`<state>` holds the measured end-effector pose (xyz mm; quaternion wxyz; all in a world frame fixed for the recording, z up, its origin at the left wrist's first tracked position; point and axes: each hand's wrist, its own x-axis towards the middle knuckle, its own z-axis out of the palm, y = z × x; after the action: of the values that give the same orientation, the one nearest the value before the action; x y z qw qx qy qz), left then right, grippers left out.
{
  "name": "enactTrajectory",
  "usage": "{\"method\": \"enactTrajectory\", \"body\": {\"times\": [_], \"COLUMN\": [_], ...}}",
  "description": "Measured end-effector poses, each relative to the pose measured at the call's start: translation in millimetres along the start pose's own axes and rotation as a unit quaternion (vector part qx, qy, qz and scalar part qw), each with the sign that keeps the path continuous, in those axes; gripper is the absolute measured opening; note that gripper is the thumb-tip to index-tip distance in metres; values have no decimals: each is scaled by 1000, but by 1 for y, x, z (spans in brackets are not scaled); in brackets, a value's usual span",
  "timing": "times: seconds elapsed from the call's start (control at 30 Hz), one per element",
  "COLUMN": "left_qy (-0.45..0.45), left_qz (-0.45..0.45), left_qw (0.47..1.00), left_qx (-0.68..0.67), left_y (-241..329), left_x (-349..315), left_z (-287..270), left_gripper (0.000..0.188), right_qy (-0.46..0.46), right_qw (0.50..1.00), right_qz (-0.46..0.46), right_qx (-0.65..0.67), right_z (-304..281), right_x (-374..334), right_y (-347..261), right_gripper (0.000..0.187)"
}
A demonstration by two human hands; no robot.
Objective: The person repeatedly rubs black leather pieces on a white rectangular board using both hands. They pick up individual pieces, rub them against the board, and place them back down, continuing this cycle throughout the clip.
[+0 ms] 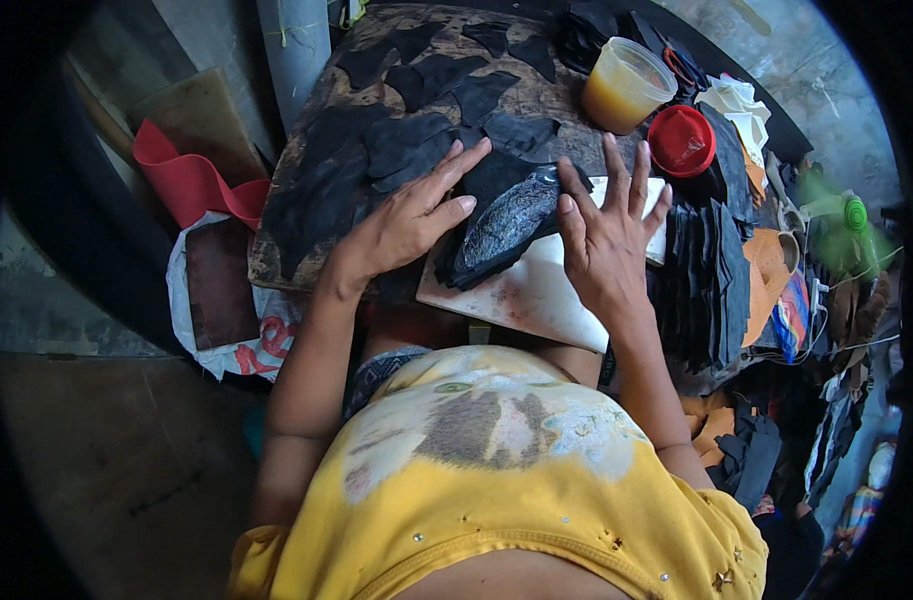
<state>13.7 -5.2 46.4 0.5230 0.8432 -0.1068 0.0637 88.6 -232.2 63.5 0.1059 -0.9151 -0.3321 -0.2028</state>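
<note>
While both hands press flat with fingers spread, the black leather piece [505, 228] lies on the white board [537, 295] at the frame's centre, its glossy smeared face suggesting coating is already done. The left hand [409, 218] holds its upper left edge, the right hand [605, 240] its right end. Its long axis runs from lower left to upper right. Many cut pieces [417, 100] wait on the counter [277, 265].

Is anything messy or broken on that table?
Nothing looks broken or spilled. The tub of amber liquid stands open, its red lid lying beside it. Both hands, left hand and right hand, press a black piece on the white board.
</note>
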Motion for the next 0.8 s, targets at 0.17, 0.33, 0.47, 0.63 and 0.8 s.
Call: {"method": "enactTrajectory", "body": {"times": [0.17, 0.33, 0.47, 0.63, 0.8], "left_qy": [8, 30, 56, 76, 86], "left_qz": [-7, 1, 23, 21, 14], "left_qw": [999, 999, 991, 980, 977], "left_qx": [-35, -45, -117, -182, -192], "left_y": [-3, -4, -6, -11, -13], "left_x": [-1, -2, -2, -3, -8], "left_z": [3, 7, 15, 23, 26], "left_gripper": [58, 60, 64, 68, 71], "right_qy": [-20, -18, -29, -62, -87], "right_qw": [998, 999, 998, 995, 990], "right_qz": [-56, 8, -31, -76, -111], "right_qx": [35, -44, -38, -8, 23], "right_z": [-6, -6, -2, -5, -1], "right_x": [-18, -7, 4, 4, 16], "right_y": [-14, 4, 17, 1, -20], "right_gripper": [46, 44, 46, 53, 61]}}
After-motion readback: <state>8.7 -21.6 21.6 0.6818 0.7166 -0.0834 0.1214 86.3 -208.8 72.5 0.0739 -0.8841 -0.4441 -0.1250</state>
